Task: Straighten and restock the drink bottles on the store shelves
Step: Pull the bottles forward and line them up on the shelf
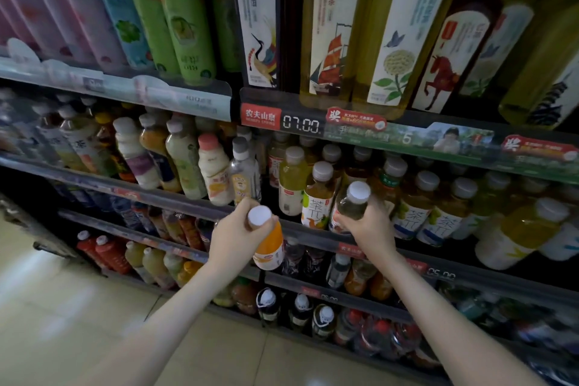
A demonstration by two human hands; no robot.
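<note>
1. Ahead of the left hand (233, 233), up and a little to its right, is a dark gap on the middle shelf between the clear bottle (244, 172) and the yellow-green bottle (293, 185). My guess is that this slot is free.
2. Left hand: fingers wrapped round the neck of the orange bottle (269, 247), just under its white cap. The bottle is off the shelf, out in front of the shelf rail (313, 236), and tilted.
3. Right hand (366, 229): wrapped round the body of the pale bottle (352, 204), cap up, at the shelf front. The tea bottle (316, 197) is just beside it, on that hand's left.
4. Do one bottle at a time. Seat the pale bottle first, base flat behind the rail and label facing out.
5. Orange bottle next. The neck grip lets it swing, so clear the base over the rail before pushing it in.
6. Risk: the row is packed and a sideways nudge could topple its neighbours. Push straight back, slowly.
7. Can't tell whether the orange bottle belongs in this row, so match labels first.
</note>
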